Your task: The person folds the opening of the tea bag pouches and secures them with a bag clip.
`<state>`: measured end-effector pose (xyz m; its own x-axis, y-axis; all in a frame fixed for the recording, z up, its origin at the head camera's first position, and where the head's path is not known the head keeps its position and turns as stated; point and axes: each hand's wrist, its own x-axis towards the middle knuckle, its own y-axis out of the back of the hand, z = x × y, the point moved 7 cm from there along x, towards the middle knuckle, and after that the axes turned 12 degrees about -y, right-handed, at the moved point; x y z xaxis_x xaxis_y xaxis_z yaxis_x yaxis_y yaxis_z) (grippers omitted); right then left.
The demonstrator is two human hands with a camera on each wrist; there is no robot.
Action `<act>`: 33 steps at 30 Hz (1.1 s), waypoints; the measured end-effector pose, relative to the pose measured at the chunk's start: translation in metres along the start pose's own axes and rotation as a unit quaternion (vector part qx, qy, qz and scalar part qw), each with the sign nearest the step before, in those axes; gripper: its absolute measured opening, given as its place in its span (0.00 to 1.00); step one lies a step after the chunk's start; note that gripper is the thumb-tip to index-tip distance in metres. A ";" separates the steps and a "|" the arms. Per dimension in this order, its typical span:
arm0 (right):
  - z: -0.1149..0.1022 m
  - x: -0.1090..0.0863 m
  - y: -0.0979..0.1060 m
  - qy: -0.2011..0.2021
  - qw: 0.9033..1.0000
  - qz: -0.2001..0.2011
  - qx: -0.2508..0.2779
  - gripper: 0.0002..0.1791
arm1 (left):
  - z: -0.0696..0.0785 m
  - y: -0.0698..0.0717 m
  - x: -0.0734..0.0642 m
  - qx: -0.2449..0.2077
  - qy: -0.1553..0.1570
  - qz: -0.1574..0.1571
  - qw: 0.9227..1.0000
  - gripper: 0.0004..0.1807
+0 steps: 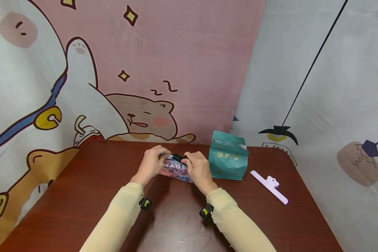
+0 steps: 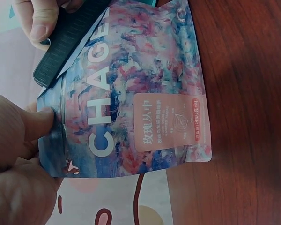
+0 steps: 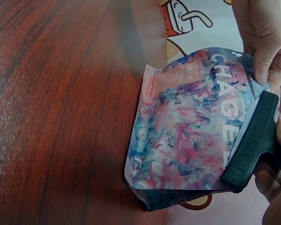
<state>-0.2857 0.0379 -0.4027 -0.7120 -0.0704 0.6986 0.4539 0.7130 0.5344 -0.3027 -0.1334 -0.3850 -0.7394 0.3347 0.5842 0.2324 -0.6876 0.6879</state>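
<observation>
My left hand point(image 1: 150, 165) pinches an upper corner of a blue-and-pink patterned tea pouch point(image 2: 173, 61) marked CHAGEE. A black sealing clip point(image 3: 253, 140) lies slantwise over the other end of the pouch's top edge. Its raised handle is gripped between the thumb and fingers of my right hand point(image 1: 201, 170). In the left wrist view the pouch's printed front shows, with a pink label low on it. How far the clip's jaws have closed cannot be told.
A teal tea pouch point(image 1: 228, 159) stands upright just right of my right hand. Farther right a pale pink sealing clip point(image 1: 270, 187) lies on the dark red-brown table point(image 1: 82, 206). A printed cartoon curtain point(image 1: 189, 63) hangs behind the table.
</observation>
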 end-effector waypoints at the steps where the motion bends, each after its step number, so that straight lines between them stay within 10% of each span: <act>1: 0.000 0.000 0.000 0.001 1.000 0.000 0.001 0.05 | 0.000 0.000 0.000 0.000 -0.001 0.001 1.000 0.10; 33: -0.005 0.003 -0.001 -0.005 1.000 0.000 0.018 0.06 | 0.000 -0.001 0.000 0.001 0.015 -0.004 1.000 0.10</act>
<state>-0.2856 0.0331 -0.3989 -0.7174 -0.0626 0.6938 0.4351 0.7376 0.5164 -0.3029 -0.1330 -0.3863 -0.7600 0.3209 0.5652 0.2270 -0.6838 0.6935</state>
